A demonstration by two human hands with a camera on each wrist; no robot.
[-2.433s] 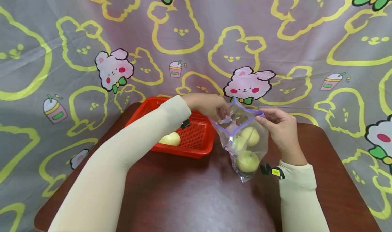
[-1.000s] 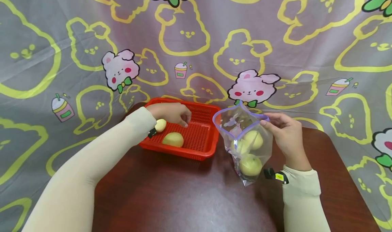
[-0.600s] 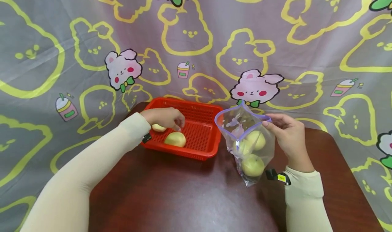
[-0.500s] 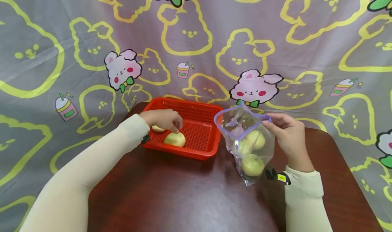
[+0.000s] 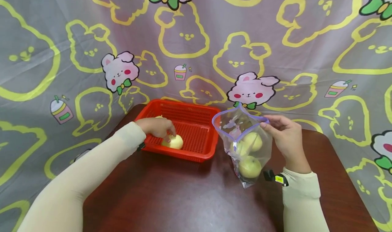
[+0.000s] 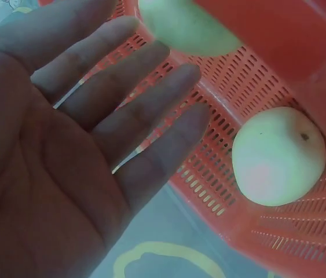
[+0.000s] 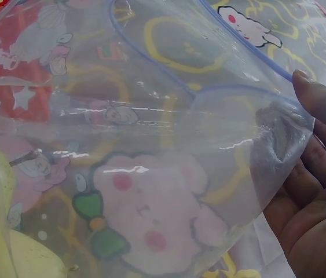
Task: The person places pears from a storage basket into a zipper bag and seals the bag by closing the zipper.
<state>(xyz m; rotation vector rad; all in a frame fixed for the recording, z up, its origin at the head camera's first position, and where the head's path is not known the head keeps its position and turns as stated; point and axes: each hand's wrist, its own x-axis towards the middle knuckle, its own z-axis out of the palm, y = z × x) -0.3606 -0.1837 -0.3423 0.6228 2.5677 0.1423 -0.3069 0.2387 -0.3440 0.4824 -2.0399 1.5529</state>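
Observation:
My left hand [image 5: 159, 128] reaches into the red plastic basket, its fingertips right at a round yellow-green fruit [image 5: 176, 142]. Its fingers look extended in the left wrist view, near the basket fruit [image 6: 189, 26] at the top. A second fruit [image 6: 279, 156] lies in the basket's corner, mostly covered by the hand in the head view. With thumb and fingers, my right hand [image 5: 286, 136] pinches the purple-edged rim of a clear zip-top bag [image 5: 263, 150]. The bag's mouth gapes, and a few fruits [image 5: 249, 166] sit inside it.
The red basket [image 5: 209, 150] stands at the back left of the dark brown table [image 5: 183, 194], left of the bag. A cartoon-printed cloth [image 5: 190, 20] hangs close behind the table and along its sides.
My left hand has moved from the bag's mouth back left over the basket, then down to the nearer fruit. The right hand still holds the bag's rim in much the same place.

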